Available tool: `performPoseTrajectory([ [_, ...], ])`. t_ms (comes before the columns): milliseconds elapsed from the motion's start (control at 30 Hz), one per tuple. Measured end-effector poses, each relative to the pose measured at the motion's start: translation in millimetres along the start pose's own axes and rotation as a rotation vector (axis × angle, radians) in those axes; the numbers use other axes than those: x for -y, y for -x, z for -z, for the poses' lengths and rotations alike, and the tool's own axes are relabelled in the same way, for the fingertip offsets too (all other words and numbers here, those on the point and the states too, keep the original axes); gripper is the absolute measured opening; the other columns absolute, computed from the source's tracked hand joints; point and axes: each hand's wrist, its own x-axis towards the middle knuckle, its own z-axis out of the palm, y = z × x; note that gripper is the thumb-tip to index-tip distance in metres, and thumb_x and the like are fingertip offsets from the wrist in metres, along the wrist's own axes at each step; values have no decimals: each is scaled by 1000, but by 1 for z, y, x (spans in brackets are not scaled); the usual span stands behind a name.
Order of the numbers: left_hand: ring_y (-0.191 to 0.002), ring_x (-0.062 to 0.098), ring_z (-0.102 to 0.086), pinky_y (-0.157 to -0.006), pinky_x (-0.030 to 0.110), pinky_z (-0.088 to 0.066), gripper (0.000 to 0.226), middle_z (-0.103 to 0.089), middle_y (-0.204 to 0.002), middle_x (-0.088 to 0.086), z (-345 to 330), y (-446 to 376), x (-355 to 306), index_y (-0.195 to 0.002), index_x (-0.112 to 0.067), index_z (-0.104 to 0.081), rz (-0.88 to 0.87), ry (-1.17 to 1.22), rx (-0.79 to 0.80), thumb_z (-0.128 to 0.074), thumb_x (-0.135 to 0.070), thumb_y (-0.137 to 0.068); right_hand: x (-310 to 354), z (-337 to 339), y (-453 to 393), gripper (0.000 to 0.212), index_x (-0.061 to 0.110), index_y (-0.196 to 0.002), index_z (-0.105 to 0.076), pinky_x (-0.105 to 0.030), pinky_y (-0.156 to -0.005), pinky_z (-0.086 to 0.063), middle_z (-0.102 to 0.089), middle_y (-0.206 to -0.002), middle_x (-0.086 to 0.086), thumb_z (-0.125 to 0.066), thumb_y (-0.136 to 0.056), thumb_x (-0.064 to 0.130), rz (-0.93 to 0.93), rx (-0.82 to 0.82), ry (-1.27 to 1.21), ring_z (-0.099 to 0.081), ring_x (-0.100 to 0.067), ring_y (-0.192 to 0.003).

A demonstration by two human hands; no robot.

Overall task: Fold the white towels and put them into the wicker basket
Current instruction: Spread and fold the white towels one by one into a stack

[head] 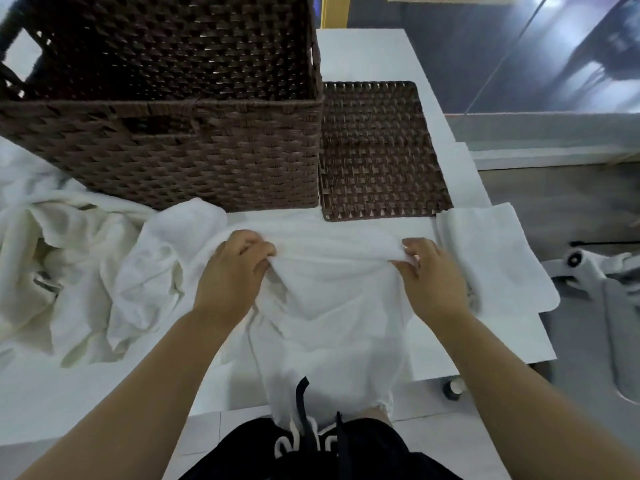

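Soft cloth, rough weave, smooth matt bench

The white towel (332, 306) pinched between both hands is soft, matt cloth, creased and slightly fuzzy; the heap of towels (69, 258) left of the hands looks the same, a touch creamier. Beyond the hands, the wicker basket (166, 150) is dark brown woven strip, coarse and ribbed with a faint sheen, as is the flat woven lid (377, 150) beside it. The bench (360, 53) underneath is smooth, matt white.

Left hand (231, 271) and right hand (429, 275) outstretched, fingers (414, 245) curled.
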Motion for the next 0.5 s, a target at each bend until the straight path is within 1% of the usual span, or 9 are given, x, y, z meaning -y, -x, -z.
performPoseTrajectory([
  [67, -104, 24, -56, -88, 30, -44, 16, -56, -112, 7, 4, -15, -15, -102, -7, -68, -45, 67, -24, -59, -6, -89, 1, 14, -2, 20, 6, -105, -57, -32, -69, -40, -63, -101, -6, -61, -90, 20, -34, -105, -31, -57, -25, -89],
  [133, -108, 17, -52, -90, 20, -36, 18, -54, -118, 5, 8, -30, -28, -105, -7, -67, -83, 112, -15, -55, -6, -92, 1, 28, -2, 20, 9, -94, -52, -30, -67, -37, -58, -91, -3, -65, -88, 23, -88, -180, -72, -52, -21, -78],
  [200, -113, 13, -49, -91, 12, -30, 19, -54, -122, 3, 10, -45, -37, -105, -8, -66, -139, 139, 42, -55, -5, -91, 0, 40, 1, 26, 14, -85, -44, -29, -62, -36, -54, -84, 1, -66, -86, 27, -167, -188, -76, -49, -20, -71],
  [233, -116, 12, -48, -93, 11, -28, 20, -54, -125, 2, 10, -51, -41, -106, -10, -67, -160, 157, 97, -55, -5, -91, -3, 44, 4, 27, 15, -82, -42, -30, -59, -35, -53, -81, 2, -65, -85, 27, -207, -153, -46, -49, -20, -68],
  [267, -120, 12, -47, -95, 11, -26, 21, -54, -128, 0, 9, -54, -43, -109, -12, -66, -169, 173, 166, -56, -6, -91, -9, 48, 6, 26, 16, -80, -41, -30, -57, -35, -52, -78, 2, -64, -85, 27, -247, -74, 17, -48, -20, -66],
  [333, -124, 11, -45, -99, 11, -24, 27, -52, -132, -4, 2, -52, -45, -117, -17, -63, -165, 172, 284, -59, -12, -91, -20, 54, 13, 25, 21, -77, -41, -30, -57, -37, -53, -80, 2, -64, -83, 29, -336, 215, 208, -48, -17, -68],
  [400, -121, 11, -46, -100, 16, -28, 32, -52, -131, -4, -9, -42, -42, -123, -20, -60, -129, 153, 338, -61, -19, -90, -29, 56, 20, 25, 23, -85, -47, -31, -67, -43, -54, -89, 3, -65, -82, 38, -401, 505, 349, -52, -17, -79],
  [433, -117, 12, -48, -100, 19, -32, 33, -53, -128, -3, -15, -34, -40, -123, -20, -59, -90, 151, 349, -61, -22, -90, -33, 54, 23, 28, 22, -92, -50, -32, -73, -45, -54, -94, 3, -65, -83, 44, -419, 582, 367, -53, -18, -86],
  [500, -107, 14, -53, -94, 24, -39, 31, -55, -119, 0, -27, -18, -36, -120, -17, -59, 2, 138, 342, -61, -25, -91, -37, 46, 25, 38, 20, -105, -51, -34, -79, -46, -55, -101, 2, -62, -84, 51, -434, 578, 294, -55, -21, -95],
])
